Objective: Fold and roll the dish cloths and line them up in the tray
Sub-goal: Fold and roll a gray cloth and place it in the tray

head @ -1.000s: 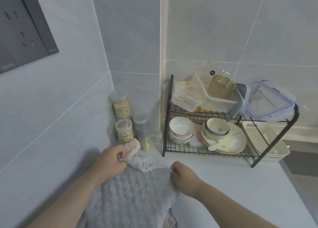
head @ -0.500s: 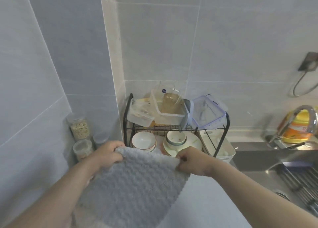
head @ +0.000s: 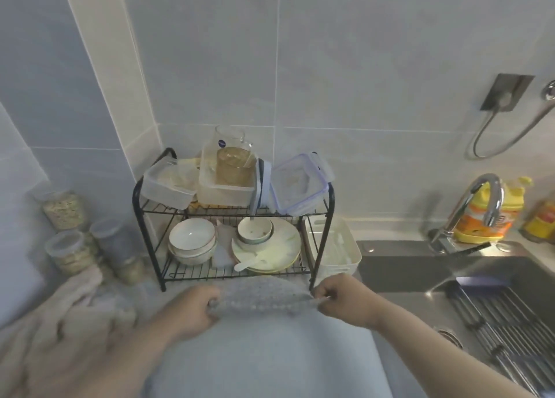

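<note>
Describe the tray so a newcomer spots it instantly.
Find the black wire dish rack left of the steel sink. Between the two stands the tray: white, rectangular, open-topped, the only tub beside the rack rather than on its shelves.

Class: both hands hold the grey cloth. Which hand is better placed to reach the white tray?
Probably the right hand: the white tray stands just beyond it, right of the rack; the left hand is farther.
</note>
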A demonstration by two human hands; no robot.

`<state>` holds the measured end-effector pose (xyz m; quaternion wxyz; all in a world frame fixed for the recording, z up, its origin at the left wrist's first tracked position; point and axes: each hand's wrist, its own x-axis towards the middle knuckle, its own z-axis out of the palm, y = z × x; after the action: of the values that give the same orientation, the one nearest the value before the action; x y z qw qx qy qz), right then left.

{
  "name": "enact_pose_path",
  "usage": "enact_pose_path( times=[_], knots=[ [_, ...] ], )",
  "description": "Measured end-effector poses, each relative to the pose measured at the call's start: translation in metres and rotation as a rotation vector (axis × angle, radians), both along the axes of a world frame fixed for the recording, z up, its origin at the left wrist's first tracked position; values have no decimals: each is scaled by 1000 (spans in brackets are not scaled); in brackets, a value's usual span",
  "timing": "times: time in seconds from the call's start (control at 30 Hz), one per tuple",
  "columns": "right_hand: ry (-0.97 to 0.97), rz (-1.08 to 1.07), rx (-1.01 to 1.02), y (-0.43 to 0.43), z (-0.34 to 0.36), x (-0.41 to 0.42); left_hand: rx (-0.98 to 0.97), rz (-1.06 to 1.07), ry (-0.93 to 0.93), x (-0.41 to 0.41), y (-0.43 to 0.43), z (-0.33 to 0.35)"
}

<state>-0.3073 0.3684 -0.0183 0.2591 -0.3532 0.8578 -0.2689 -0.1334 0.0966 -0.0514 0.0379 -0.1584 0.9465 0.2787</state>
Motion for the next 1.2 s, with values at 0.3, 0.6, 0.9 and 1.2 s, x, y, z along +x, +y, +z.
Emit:
enact_pose_path(
  times=[0.3,0.6,0.9,1.2],
  knots=[
    [-177,304,339,22,-99,52,-108,-140,-412,38,44,-91],
    [216,362,405,-3,-138,25,-356,-320,-364,31,43,-103],
    [198,-123,203,-34,-125,-20,-217,73,-89,-17,-12,-104],
    [61,-69,419,-65,-124,-30,-101,189,-237,-60,-34,-120]
  ],
)
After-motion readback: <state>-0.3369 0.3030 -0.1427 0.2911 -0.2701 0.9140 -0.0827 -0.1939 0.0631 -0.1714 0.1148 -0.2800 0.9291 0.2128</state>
